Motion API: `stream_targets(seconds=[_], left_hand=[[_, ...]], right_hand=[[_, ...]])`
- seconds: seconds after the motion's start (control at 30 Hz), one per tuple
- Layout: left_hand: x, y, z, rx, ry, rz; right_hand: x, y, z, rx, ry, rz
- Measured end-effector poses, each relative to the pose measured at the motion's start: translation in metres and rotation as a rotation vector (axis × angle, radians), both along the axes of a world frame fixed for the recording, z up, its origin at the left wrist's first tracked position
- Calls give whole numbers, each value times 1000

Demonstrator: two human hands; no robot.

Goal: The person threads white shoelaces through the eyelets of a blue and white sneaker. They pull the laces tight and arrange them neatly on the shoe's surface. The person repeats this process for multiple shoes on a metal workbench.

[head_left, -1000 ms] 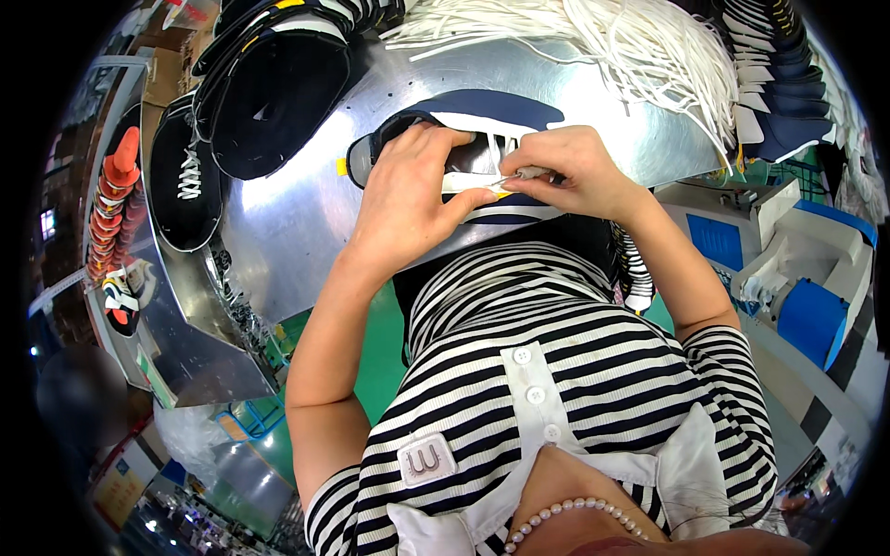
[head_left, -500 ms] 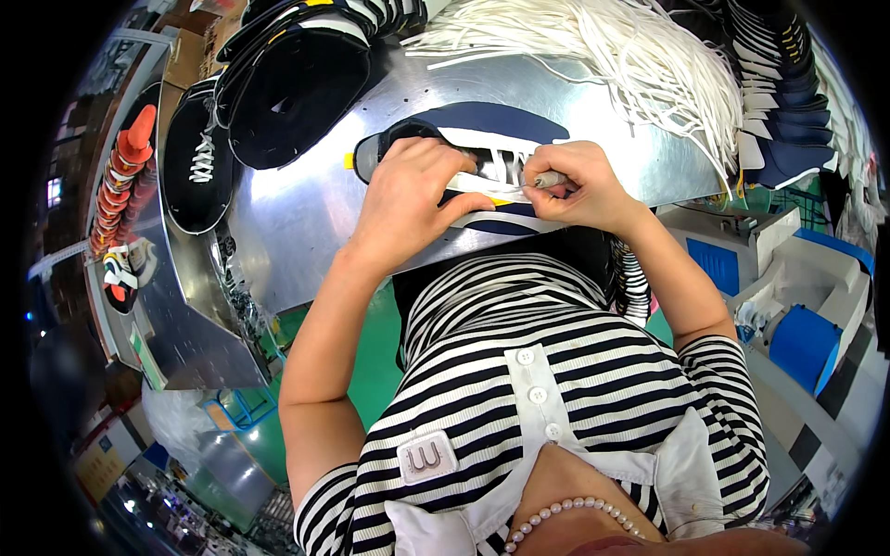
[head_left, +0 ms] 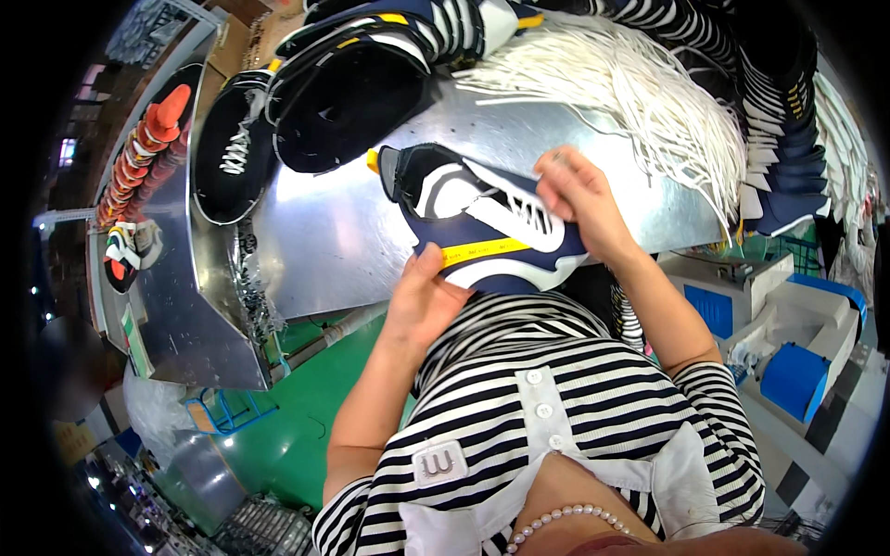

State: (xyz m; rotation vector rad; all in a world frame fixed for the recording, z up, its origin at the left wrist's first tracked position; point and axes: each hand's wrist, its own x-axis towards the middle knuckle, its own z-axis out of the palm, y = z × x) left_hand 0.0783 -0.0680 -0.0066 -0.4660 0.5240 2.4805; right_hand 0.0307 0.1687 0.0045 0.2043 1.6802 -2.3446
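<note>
Navy shoe upper [head_left: 482, 227] lies on the metal counter [head_left: 343, 232], left hand [head_left: 422, 301] fingers pinching its near edge, right hand [head_left: 579, 199] fingers pressed together on the lacing. Loose white laces [head_left: 649, 93] heaped just beyond the right fingers could snag; the overhanging upper may slip off.

bare metal table [head_left: 334, 232] left; laces [head_left: 649, 93] crowd right.

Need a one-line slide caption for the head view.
Left hand and right hand hold a navy-and-white shoe upper at a metal table, beside white laces.
</note>
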Motion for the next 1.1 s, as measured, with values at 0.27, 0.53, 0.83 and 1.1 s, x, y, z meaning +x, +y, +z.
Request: stream_targets(seconds=[0.27, 0.53, 0.83, 1.1], left_hand=[[-66, -107, 134, -1809, 814, 130], [-324, -213, -29, -2577, 1126, -291], [-220, -193, -35, -1694, 881, 504], [-150, -144, -17, -2129, 669, 529]], right_hand=[[-55, 6, -24, 939, 482, -192], [-135, 32, -46, 1543, 739, -148], [-129, 37, -43, 1508, 696, -189], [-106, -1, 16, 1133, 694, -78]])
